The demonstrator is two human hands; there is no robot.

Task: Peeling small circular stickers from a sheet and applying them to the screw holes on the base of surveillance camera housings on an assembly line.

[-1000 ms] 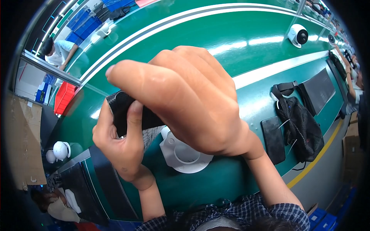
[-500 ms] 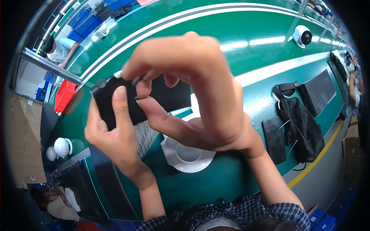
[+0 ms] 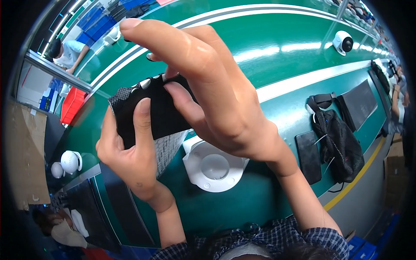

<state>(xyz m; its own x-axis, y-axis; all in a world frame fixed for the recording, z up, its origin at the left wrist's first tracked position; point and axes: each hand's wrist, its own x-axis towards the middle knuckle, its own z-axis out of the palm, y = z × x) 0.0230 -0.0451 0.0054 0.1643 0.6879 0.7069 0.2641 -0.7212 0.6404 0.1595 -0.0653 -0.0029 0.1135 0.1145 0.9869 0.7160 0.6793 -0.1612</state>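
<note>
A black flexible sheet (image 3: 156, 117) with a textured, curled upper edge is gripped in my left hand (image 3: 130, 151), thumb on its face and fingers behind. Glossy light spots show along that upper edge. My right hand (image 3: 229, 99) reaches across the sheet's right part, thumb and a finger closed at its upper edge while the index finger stretches out to the left. Small dark bits show by the right fingertips, too small to make out. A grey-white patterned piece (image 3: 167, 149) hangs below the sheet. Beneath my hands, a white camera housing with a round opening (image 3: 208, 183) lies on the green table.
At right lie a black phone (image 3: 308, 158), a black mesh bag (image 3: 340, 143) and a dark flat sheet (image 3: 359, 104). White ball-shaped cameras stand at left (image 3: 71, 162) and far right (image 3: 342, 42). A red bin (image 3: 73, 106) stands at the far left; other people sit nearby.
My right hand's thumb has moved up to the sheet's upper edge, and its index finger has straightened out up and left. The sheet has tilted and shifted slightly right with my left hand.
</note>
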